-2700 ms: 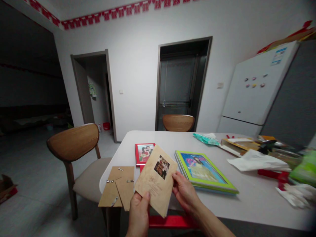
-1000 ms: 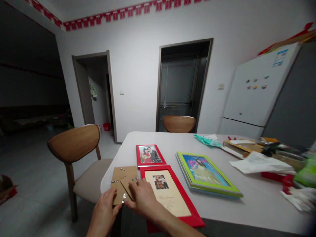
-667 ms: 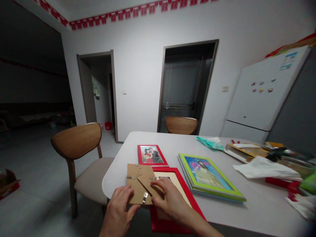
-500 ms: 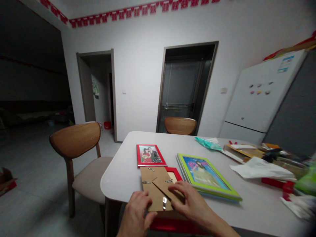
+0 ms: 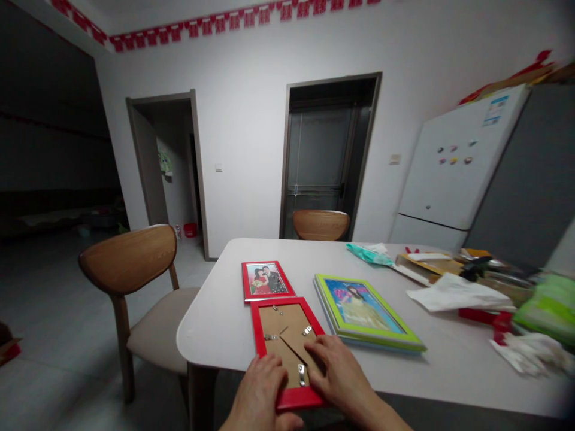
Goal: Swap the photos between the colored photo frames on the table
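A red picture frame (image 5: pixel 302 397) lies face down at the table's near edge. Its brown backing board (image 5: pixel 287 320), with metal clips and a slanted stand leg, sits inside the red border. My left hand (image 5: pixel 263 389) is closed on the lower left corner, its thumb by the near edge. Closed fingers of my right hand (image 5: pixel 339 374) press on the board's lower right part, beside a metal clip and over the border. Just beyond lies a second red picture frame (image 5: pixel 268 281), face up with a photo of two people. To the right rests a green-rimmed picture frame (image 5: pixel 371 308) on top of a stack.
The white table (image 5: pixel 215 317) has a rounded left corner. Wooden chairs stand at the left (image 5: pixel 130 263) and far side (image 5: pixel 321 225). At right are a teal wrapper (image 5: pixel 369 254), white paper (image 5: pixel 458 293), a green bag (image 5: pixel 548 308) and crumpled tissue (image 5: pixel 534 358).
The backing board, before held above the red frame and covering part of it, now lies down within the border. Both hands moved with it. The whole view shifted slightly.
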Demonstrator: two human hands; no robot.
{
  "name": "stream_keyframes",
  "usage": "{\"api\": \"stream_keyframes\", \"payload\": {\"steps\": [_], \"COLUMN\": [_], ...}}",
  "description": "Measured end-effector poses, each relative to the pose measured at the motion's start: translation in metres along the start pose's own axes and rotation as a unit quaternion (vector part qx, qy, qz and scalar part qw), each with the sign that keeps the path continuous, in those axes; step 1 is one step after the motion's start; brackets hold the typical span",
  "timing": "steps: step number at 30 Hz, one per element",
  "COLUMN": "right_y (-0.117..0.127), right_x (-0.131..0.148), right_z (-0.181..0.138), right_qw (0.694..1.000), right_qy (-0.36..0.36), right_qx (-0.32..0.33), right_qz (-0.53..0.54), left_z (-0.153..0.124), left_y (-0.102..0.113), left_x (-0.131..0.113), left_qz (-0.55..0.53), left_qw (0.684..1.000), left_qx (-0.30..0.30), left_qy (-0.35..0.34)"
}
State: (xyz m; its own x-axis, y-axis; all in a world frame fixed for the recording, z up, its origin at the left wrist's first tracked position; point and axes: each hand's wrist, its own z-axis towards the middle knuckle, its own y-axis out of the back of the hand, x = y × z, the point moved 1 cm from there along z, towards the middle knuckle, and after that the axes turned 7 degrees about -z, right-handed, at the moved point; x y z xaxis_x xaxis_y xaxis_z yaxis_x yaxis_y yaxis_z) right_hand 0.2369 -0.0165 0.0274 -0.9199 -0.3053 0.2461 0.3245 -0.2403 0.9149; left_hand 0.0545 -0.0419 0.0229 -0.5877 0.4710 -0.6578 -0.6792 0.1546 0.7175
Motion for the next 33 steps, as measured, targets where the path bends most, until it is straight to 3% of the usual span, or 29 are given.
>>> {"api": "stream_keyframes", "payload": {"steps": [4, 7, 12, 17, 26, 30, 33], "right_y": [-0.003, 0.000, 0.010, 0.012, 0.009, 0.002, -0.004], "right_x": [0.006, 0.016, 0.033, 0.035, 0.026, 0.009, 0.001], "right_z": [0.002, 0.000, -0.008, -0.009, -0.004, 0.018, 0.032], "right_qw": [1.000, 0.996, 0.982, 0.973, 0.976, 0.995, 0.997], "right_qy": [0.022, 0.084, 0.181, 0.223, 0.209, 0.101, 0.047], "right_qx": [0.001, 0.005, 0.047, 0.057, 0.043, -0.005, 0.005], "right_qz": [-0.013, 0.013, 0.038, 0.031, 0.050, 0.005, -0.055], "left_z": [-0.003, -0.006, -0.007, -0.007, -0.008, -0.007, -0.007], "left_y": [0.003, 0.007, 0.016, 0.017, 0.018, 0.017, 0.016], "left_x": [0.007, 0.011, 0.010, 0.019, 0.023, 0.026, 0.030], "left_qz": [-0.012, -0.027, -0.018, 0.001, 0.001, 0.000, -0.003], "left_qw": [0.999, 0.998, 0.999, 0.999, 0.999, 0.999, 0.999], "left_qx": [-0.034, -0.055, -0.037, -0.017, -0.017, -0.018, -0.017], "left_qy": [0.005, -0.001, 0.024, 0.042, 0.041, 0.042, 0.040]}}
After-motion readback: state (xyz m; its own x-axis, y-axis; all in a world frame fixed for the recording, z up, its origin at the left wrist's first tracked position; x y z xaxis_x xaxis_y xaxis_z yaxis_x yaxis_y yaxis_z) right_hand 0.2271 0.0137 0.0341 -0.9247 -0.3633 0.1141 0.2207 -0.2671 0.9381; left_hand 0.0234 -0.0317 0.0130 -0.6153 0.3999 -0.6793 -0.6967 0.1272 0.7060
